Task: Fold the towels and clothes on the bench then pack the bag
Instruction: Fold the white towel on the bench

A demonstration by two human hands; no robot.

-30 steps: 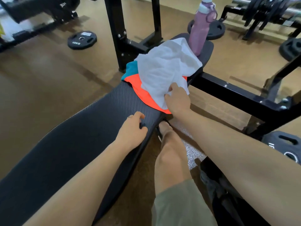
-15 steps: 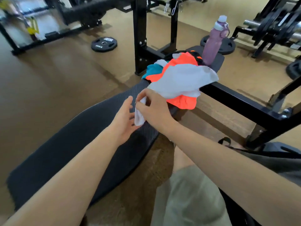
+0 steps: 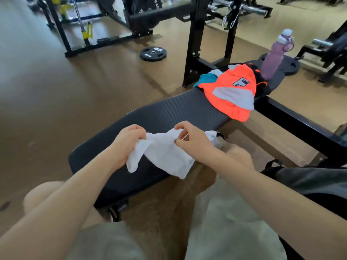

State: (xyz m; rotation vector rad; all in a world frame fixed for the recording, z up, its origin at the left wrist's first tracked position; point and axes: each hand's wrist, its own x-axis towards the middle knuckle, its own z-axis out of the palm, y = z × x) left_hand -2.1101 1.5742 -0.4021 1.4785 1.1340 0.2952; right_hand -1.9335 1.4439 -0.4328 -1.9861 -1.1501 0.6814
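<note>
White towel (image 3: 165,152) hangs between my two grips over the bench (image 3: 169,113): left hand (image 3: 127,141) clenches one corner, right hand (image 3: 191,141) pinches the other. Its length runs left-right, the slack below.

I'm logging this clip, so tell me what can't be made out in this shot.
Head view only:
- Bag: cut off by the right edge and the right arm.
- Clothes under the orange shirt: mostly covered by it.
- Towel: its corners are hidden inside the left hand and right hand.

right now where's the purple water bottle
The purple water bottle stands upright at the far right end of the bench, just beyond the orange shirt.
</note>
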